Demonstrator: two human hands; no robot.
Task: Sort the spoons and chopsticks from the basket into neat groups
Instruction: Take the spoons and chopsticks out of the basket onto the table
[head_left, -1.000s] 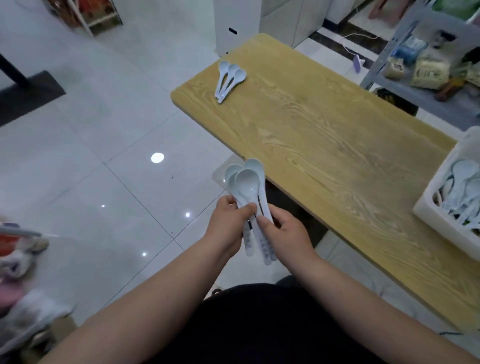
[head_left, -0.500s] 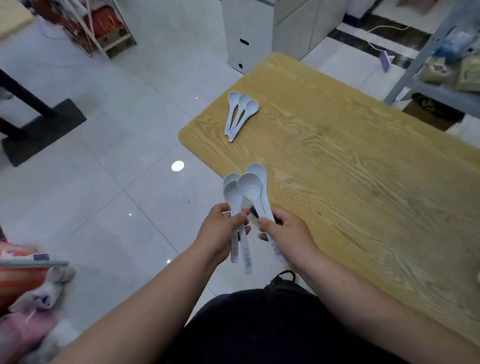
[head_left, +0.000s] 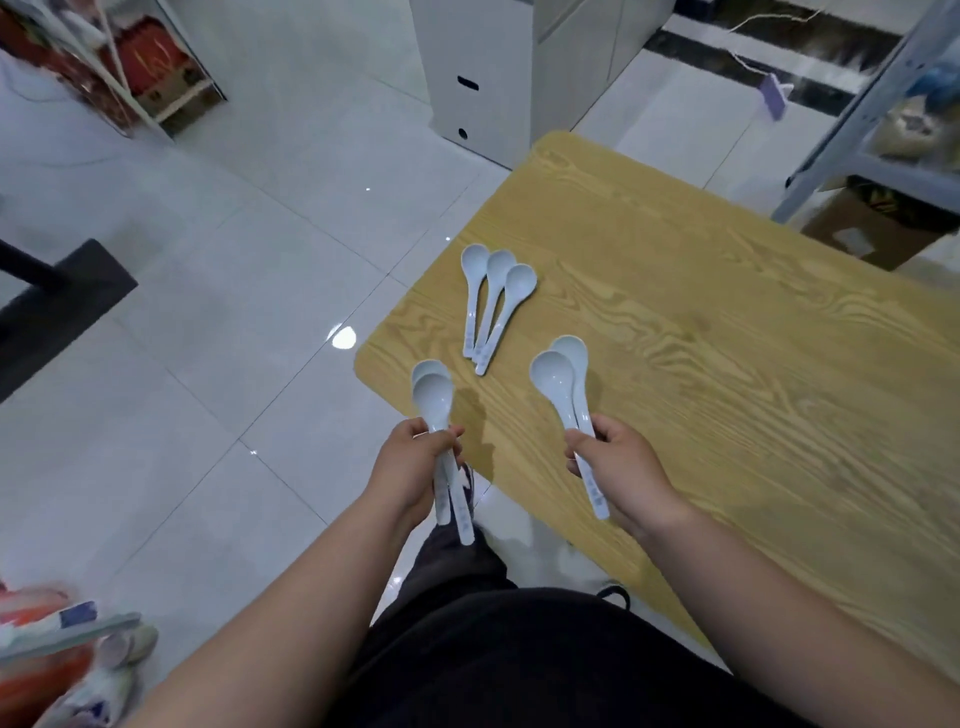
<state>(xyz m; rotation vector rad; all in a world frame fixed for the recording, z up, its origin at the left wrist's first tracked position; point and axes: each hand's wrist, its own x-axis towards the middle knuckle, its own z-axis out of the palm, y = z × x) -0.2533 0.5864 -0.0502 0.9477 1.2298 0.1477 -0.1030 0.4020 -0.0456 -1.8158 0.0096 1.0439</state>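
**A:** Where do the spoons sit?

**B:** Three spoons (head_left: 493, 304) lie fanned on the table (head_left: 727, 395), just inside its rounded corner at centre frame. Their bowls point toward the top and their handles cross at the bottom.

**A:** And the hands?

**B:** The left hand (head_left: 410, 470) has its fingers curled tight around the left pair of spoons (head_left: 434, 402). It hangs over the tile floor (head_left: 234, 338), with the bowls right at the table's left edge. The right hand (head_left: 621, 467) pinches the right pair of spoons (head_left: 561, 382) by the handles, above the wood near the lower edge. Both pairs are stacked bowl on bowl, well apart from each other.

**A:** Any room to move?

**B:** Bare wood grain runs from the right pair out to the right of the frame. The fanned group lies between the two held pairs and slightly above them. A white cabinet (head_left: 467, 78) stands beyond the table's top corner, and a cardboard box (head_left: 872, 231) sits at the upper right.
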